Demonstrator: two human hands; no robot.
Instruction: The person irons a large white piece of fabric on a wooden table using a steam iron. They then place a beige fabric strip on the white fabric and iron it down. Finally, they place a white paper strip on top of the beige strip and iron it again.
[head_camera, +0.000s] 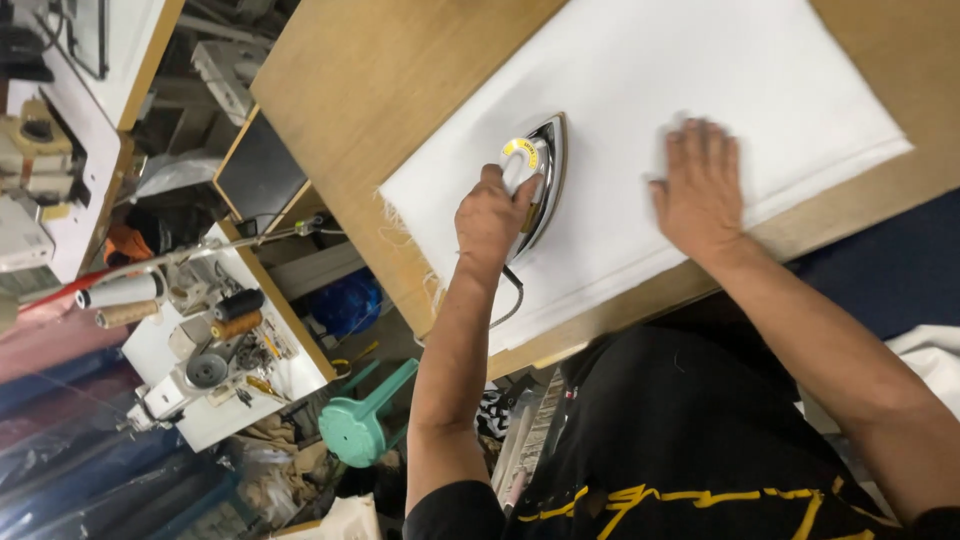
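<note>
Wooden table, cluttered sewing bench, green stool below.

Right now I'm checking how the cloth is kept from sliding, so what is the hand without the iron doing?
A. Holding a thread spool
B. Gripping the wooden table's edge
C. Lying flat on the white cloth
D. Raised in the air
C: the right hand lies palm down, its fingers spread, on the white rectangular cloth, while the left hand grips the handle of the metal iron with the yellow dial.

Left hand gripping iron on white cloth, right hand flat
</note>
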